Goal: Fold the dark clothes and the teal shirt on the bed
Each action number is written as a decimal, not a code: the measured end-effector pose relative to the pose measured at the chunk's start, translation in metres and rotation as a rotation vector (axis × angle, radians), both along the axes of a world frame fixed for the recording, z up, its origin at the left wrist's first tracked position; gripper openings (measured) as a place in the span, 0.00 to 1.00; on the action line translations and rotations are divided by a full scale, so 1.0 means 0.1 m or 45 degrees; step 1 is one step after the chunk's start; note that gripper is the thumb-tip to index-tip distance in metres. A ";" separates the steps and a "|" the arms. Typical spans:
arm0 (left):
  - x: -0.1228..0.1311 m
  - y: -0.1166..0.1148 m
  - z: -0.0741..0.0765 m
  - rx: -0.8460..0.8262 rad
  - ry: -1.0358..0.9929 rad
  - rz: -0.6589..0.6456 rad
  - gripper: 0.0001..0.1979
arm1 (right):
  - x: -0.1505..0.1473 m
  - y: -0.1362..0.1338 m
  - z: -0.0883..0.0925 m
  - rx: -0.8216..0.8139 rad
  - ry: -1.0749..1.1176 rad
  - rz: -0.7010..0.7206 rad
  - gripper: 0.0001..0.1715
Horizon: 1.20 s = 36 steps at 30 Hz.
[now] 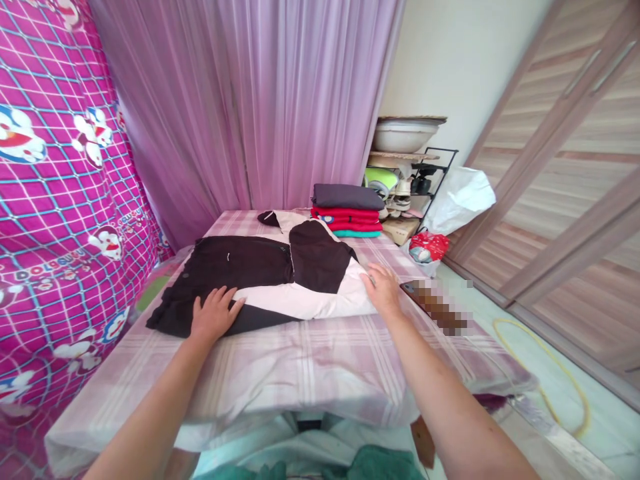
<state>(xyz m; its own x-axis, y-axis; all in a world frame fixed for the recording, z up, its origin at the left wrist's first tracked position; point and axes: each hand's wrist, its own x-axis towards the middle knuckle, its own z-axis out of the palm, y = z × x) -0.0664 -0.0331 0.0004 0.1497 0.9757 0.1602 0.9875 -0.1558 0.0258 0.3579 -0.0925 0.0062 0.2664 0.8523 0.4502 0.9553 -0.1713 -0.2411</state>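
Observation:
A black and white garment (280, 277) lies spread on a bed covered with a pink checked sheet (300, 360). My left hand (214, 313) rests flat on the garment's dark left part, fingers spread and open. My right hand (383, 288) lies at the garment's white right edge, fingers stretched out on the fabric and holding nothing.
A stack of folded clothes (347, 210), grey, red and teal, sits at the bed's far end. A phone (425, 300) lies right of my right hand. Purple curtain behind, pink cartoon cloth left, wooden wardrobe doors right, a shelf rack (410, 180) and bags in the corner.

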 end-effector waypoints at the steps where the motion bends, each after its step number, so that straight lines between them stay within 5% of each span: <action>1: 0.00 -0.01 0.00 0.004 -0.003 0.005 0.27 | -0.04 0.02 0.00 -0.018 0.008 -0.045 0.19; 6: 0.00 -0.03 -0.01 0.014 -0.014 0.023 0.27 | -0.14 0.10 -0.03 -0.257 0.124 -0.175 0.18; 10: 0.01 -0.03 -0.01 0.017 0.012 0.021 0.28 | -0.22 0.09 0.14 -0.137 0.112 -0.201 0.28; 14: 0.01 -0.03 -0.02 0.028 0.023 0.025 0.28 | -0.47 0.11 0.28 0.030 -0.052 -0.036 0.32; 21: 0.02 -0.05 0.00 0.010 0.015 0.028 0.28 | -0.71 0.26 0.07 -0.508 -0.058 0.162 0.32; 36: 0.04 -0.08 0.00 0.065 0.004 0.027 0.26 | -0.71 0.24 -0.01 -0.392 -0.097 0.115 0.30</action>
<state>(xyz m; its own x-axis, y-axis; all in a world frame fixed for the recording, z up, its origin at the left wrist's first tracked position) -0.0626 -0.0412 0.0005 0.1297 0.9691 0.2096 0.9906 -0.1359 0.0153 0.2872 -0.0684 0.0057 0.1588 0.9701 0.1837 0.9832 -0.1385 -0.1186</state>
